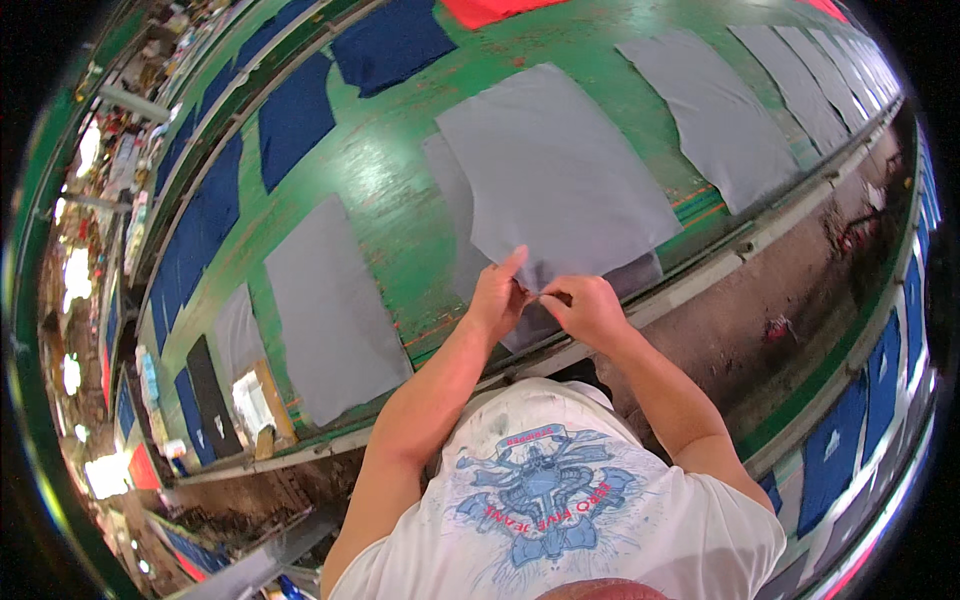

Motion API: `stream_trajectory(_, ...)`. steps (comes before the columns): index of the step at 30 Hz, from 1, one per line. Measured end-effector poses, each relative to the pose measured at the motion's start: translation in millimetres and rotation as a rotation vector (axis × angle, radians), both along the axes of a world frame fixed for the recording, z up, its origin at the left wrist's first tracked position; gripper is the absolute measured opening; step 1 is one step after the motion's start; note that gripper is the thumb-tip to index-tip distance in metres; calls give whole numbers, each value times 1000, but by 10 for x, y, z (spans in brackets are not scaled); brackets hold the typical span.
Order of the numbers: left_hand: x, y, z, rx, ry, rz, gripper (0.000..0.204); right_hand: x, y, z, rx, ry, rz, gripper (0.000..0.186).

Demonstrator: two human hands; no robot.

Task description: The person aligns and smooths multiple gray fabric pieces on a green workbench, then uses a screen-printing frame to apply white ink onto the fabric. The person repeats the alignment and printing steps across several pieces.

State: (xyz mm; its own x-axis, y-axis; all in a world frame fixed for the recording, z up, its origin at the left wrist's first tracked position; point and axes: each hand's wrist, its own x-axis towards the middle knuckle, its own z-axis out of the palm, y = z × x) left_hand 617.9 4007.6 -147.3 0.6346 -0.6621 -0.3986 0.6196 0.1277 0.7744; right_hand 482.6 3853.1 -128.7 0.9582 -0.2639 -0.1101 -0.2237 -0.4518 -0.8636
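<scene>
The upper grey panel (560,170) lay on the green table (390,160), overlapping a lower grey piece (455,190), with its near edge at the 2 hands. The left hand (500,298) gripped that edge between thumb and fingers; the right hand (588,310), just to its right, pinched what seemed the same edge, though the fingertips were too small to be sure. Uneven pulling could have stretched or creased the cloth, and a tug toward the near side could have dragged it askew. Nearest to a container was 1 wooden frame (275,400) at left, with a white sheet (250,400) inside.
</scene>
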Motion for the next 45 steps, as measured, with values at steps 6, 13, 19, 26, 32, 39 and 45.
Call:
stream_trajectory(6,-92,-37,652,298,-118,39,24,95,-457,-254,1278,-75,-570,46)
stream_trajectory(13,-649,889,1288,98,-405,-127,36,66,-1693,238,1115,-539,-323,31)
stream_trajectory(19,245,1601,1315,118,-345,381,19,974,-1203,920,668,-464,-129,12)
stream_trajectory(26,1379,2129,1972,-53,-667,791,24,1869,-182,1705,814,-906,-48,10)
stream_trajectory(32,1124,2584,1782,-100,-549,797,26,1756,395,1316,693,-460,-229,10)
stream_trajectory(39,767,3097,579,341,-391,735,21,1570,965,326,478,-112,-301,34)
stream_trajectory(45,366,3332,66,694,-611,479,32,1264,928,-257,201,64,-133,29)
